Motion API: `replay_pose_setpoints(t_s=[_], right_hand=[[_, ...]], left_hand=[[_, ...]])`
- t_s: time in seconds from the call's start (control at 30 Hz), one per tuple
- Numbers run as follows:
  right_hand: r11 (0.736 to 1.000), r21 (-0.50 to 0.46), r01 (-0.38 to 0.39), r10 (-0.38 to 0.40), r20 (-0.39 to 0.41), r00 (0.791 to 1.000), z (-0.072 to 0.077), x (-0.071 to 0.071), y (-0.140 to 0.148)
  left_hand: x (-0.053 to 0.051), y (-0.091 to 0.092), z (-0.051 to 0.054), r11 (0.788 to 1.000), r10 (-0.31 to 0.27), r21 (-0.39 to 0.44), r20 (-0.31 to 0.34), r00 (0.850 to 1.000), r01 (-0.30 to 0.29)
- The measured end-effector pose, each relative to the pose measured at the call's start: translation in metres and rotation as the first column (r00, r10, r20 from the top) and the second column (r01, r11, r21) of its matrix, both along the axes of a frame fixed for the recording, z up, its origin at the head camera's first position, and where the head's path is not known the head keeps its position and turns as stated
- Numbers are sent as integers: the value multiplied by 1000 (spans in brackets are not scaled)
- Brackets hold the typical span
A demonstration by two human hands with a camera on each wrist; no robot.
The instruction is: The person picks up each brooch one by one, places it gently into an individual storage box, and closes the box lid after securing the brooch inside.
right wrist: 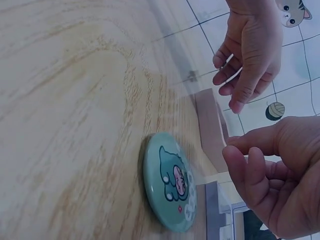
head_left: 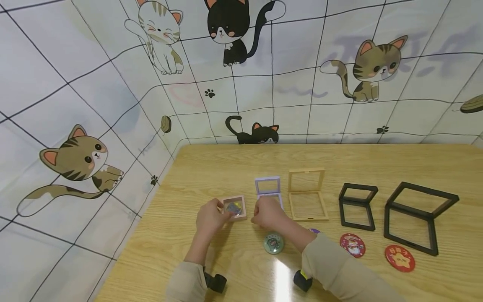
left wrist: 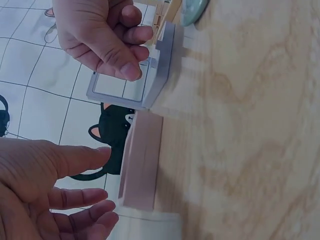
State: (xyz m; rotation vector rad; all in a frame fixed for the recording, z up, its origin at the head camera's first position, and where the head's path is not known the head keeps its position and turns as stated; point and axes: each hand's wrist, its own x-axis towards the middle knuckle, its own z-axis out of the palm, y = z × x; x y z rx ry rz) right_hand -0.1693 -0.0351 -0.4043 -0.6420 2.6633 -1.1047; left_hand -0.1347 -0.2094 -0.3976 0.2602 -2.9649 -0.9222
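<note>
In the head view, my left hand (head_left: 212, 216) is at the left side of a small pink square frame (head_left: 245, 207), which holds something blue and yellow (head_left: 234, 208). The left wrist view shows my left hand (left wrist: 55, 185) with its thumb and fingers apart beside the pink frame (left wrist: 142, 162). My right hand (head_left: 269, 212) hovers right of that frame, partly covering a lilac hinged frame (head_left: 268, 178). Its fingers curl loosely, and nothing is visible in them in the right wrist view, where my right hand (right wrist: 285, 175) is close to the pink frame (right wrist: 212, 127).
A round green badge (head_left: 273, 243) lies nearer me. To the right stand a light wooden frame (head_left: 326, 212) and two black frames (head_left: 357, 202) (head_left: 432, 216), all unfolded. Two red badges (head_left: 352, 245) (head_left: 400, 258) and a partly hidden purple one (head_left: 315, 230) lie in front of them.
</note>
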Motion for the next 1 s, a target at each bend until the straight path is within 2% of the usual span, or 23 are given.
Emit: replay_pose_setpoints(t_s=[0.13,0.2,0.33,0.47,0.57,0.73,0.8,1.0], right_hand=[[999,-15,-36,35,-35,999,4,6,6],[998,-29,-49,48,-36,998,5,10,10],[997,-60,-46,46,-4,999,6,17,21],[1000,-19,12,-12,9,1000,5,24,35],[998,34,43,-43,-20,999,4,27,45],[998,58,31,-30,-26,999,3,31,57],[999,41,26,-27,3,1000,1,33,60],[1000,11,27,-27,60,998,-4,40,65]], left_hand=[[0,6,2,996,-28,82,8,1000,27],[1,10,2,989,-73,132,3,997,72],[4,19,-4,956,-161,249,3,987,155],[7,30,-9,924,-200,342,55,978,170],[9,38,-10,920,-220,352,95,971,174],[14,48,-12,913,-261,353,124,957,203],[16,52,-13,904,-276,371,128,953,212],[21,63,-15,899,-299,371,131,945,233]])
